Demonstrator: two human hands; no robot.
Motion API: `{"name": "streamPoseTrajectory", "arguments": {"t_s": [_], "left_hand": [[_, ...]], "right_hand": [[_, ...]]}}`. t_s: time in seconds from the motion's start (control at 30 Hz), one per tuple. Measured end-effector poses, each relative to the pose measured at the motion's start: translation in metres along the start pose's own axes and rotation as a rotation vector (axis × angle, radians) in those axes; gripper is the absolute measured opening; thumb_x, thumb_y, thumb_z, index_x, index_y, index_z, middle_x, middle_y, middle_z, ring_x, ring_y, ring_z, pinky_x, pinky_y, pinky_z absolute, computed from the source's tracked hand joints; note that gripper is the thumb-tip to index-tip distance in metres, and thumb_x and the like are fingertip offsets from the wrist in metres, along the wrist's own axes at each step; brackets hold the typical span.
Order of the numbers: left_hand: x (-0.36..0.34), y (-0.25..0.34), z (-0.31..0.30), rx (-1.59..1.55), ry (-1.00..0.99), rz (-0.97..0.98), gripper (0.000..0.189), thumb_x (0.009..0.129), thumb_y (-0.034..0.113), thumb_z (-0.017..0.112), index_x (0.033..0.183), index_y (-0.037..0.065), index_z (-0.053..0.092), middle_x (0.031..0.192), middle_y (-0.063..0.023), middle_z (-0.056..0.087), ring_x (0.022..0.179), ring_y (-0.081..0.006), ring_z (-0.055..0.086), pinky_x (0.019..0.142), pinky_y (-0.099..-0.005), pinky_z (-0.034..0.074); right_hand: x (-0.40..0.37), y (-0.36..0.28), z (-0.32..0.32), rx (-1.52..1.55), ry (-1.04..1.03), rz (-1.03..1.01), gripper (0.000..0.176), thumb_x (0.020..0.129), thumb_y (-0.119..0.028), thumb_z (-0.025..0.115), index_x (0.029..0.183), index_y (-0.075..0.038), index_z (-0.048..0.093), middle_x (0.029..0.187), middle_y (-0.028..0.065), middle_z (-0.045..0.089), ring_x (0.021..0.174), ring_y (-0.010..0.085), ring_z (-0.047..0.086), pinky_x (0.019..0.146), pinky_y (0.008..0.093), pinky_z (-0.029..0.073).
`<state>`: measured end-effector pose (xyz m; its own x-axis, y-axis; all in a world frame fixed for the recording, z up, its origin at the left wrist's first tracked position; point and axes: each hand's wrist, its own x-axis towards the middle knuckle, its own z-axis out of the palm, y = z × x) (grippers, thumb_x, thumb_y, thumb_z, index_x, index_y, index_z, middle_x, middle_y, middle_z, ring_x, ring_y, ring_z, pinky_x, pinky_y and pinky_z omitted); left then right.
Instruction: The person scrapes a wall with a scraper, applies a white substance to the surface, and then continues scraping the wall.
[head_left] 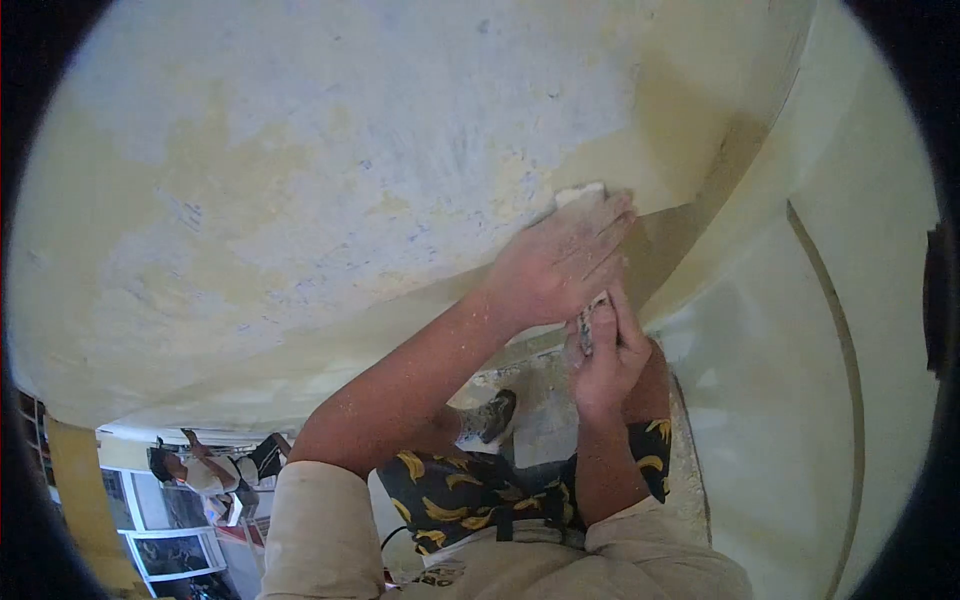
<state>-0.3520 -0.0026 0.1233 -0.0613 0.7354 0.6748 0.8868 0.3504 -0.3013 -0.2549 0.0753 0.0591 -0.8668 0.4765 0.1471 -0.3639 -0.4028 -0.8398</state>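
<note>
My left hand (565, 255) is laid flat, dusty with powder, against the pale wall (400, 150), its fingers together and pointing to the upper right. The edge of a pale flat pad (582, 193) peeks out beyond the fingers; the rest is hidden under the hand. Just below it, my right hand (610, 365) pinches a small speckled, dust-caked piece (588, 322) between thumb and fingers, close by the heel of my left hand. I cannot tell what kind of piece it is. White and yellowish filler patches cover the wall around both hands.
A curved pale green wall (770, 400) with a dark curved strip (845, 350) rises on the right. My shoe (497, 415) stands on the dusty floor below. At the far left another person (205, 470) reaches up to the wall near windows (175, 555).
</note>
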Motion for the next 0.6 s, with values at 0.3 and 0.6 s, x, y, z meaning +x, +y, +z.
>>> {"name": "streamPoseTrajectory", "arguments": {"t_s": [0.3,0.6], "left_hand": [[0.002,0.001,0.001,-0.015,0.117,-0.053,0.008,0.07,0.014,0.064,0.076,0.009,0.063,0.102,-0.0069,0.065,0.109,-0.0229,0.057,0.084,-0.0358,0.047],[-0.007,0.003,0.004,-0.036,0.101,-0.093,0.011,0.07,0.013,0.064,0.08,0.008,0.064,0.102,-0.0085,0.065,0.106,-0.0239,0.059,0.084,-0.0359,0.048]], "right_hand": [[-0.001,-0.014,0.003,-0.056,0.018,0.005,0.034,0.091,-0.013,0.053,0.123,0.0,0.054,0.073,0.0004,0.056,0.053,0.0032,0.043,0.043,0.0176,0.033],[-0.005,-0.007,0.001,-0.1,0.012,0.01,0.034,0.09,-0.011,0.054,0.122,0.002,0.054,0.071,0.0014,0.057,0.054,0.0035,0.044,0.044,0.018,0.033]]}}
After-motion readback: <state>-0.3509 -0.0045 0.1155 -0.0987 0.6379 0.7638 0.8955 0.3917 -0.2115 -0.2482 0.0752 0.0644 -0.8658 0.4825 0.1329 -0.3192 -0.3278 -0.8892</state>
